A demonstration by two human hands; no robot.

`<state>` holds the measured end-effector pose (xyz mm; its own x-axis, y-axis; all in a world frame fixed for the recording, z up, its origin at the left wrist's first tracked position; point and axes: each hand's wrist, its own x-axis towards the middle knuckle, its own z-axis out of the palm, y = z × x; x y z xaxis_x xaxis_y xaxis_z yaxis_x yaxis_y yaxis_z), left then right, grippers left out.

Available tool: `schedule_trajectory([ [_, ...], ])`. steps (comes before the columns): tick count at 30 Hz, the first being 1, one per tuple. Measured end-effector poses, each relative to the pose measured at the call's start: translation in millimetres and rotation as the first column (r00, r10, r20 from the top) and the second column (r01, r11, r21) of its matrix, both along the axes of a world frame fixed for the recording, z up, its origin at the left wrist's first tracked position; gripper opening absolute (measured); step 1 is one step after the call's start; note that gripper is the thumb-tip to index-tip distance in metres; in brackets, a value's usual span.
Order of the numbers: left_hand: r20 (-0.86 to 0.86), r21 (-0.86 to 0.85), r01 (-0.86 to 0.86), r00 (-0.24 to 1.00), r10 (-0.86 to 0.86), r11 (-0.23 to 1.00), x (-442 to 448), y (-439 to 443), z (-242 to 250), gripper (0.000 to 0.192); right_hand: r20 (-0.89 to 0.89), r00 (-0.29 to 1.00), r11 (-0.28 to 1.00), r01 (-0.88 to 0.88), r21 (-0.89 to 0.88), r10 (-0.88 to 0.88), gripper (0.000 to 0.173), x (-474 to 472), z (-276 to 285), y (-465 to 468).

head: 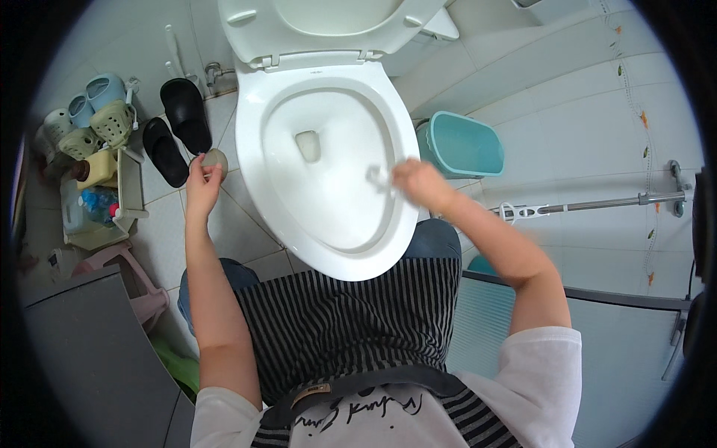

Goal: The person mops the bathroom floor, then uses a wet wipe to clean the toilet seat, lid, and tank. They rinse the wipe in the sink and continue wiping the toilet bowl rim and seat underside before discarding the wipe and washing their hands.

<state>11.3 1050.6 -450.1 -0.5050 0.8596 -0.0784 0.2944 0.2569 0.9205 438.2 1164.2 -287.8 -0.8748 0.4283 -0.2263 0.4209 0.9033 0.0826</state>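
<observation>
A white ceramic toilet bowl (336, 218) stands in front of me, with its seat and lid (336, 42) raised. Over the right rim, my right hand (423, 182) is curled and blurred. A small pale thing (380, 176) sticks out from its fingers over the bowl, too blurred to name. Off to the left of the toilet, my left hand (203, 187) has its thumb and forefinger near each other. They overlap a round beige thing (218, 161) by the slippers. Whether that hand grips it or is only above it, I cannot tell.
Black slippers (185, 112) lie on the tiles at left, beside a cream rack (131, 179) with clogs and bottles. A pink stool (148, 285) and grey cabinet (89, 347) are lower left. At right are a turquoise bin (465, 145), a metal pole (599, 204) and a ribbed translucent panel (566, 341).
</observation>
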Motion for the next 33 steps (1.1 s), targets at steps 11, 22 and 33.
schedule_trajectory([
  [11, -0.04, 0.13, -0.052, 0.998, 0.057, 0.99, -17.9, -12.9, -9.0, 0.056, 0.079, 0.229, -0.085, -0.015, -0.996, -0.97, 0.018, -83.2, 43.6, -3.6],
  [22, 0.02, 0.167, -0.086, 0.996, 0.084, 0.982, -6.8, -37.2, 28.9, 0.057, -0.46, 0.198, 0.446, -0.11, -0.888, -0.866, 0.025, -223.9, 5.2, 66.7],
  [33, 0.074, 0.181, -0.143, 0.989, 0.131, 0.973, -8.2, -46.9, 36.9, 0.057, -0.604, 0.797, 0.923, 0.228, 0.309, 0.006, 0.018, -301.3, -54.7, 55.9],
])
